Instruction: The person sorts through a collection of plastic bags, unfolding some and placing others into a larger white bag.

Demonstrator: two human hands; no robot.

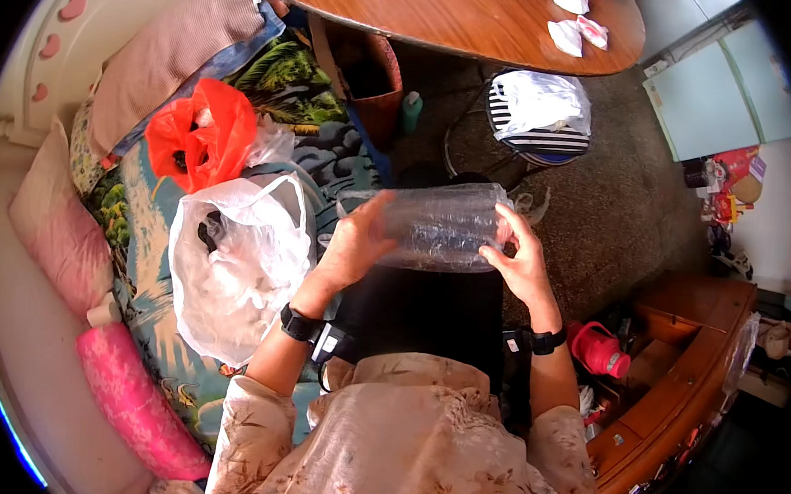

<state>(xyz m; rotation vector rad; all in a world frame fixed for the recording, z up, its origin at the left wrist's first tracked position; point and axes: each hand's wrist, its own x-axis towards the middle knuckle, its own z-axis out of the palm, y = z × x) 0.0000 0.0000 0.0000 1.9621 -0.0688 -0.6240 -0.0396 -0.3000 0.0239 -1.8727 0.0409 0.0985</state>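
A clear plastic bottle [440, 224] lies sideways above the person's lap, the left hand [352, 244] and right hand [523, 259] each grasping one end, steadying it; a white plastic bag [236, 264] rests on the bed's [158, 205] near edge.

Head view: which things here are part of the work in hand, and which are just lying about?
In hand:
- clear crumpled plastic bottle, held sideways between left hand and right hand

Lying about:
- white plastic bag on the bed
- red-orange plastic bag
- oval wooden table
- striped stool
- pink jug
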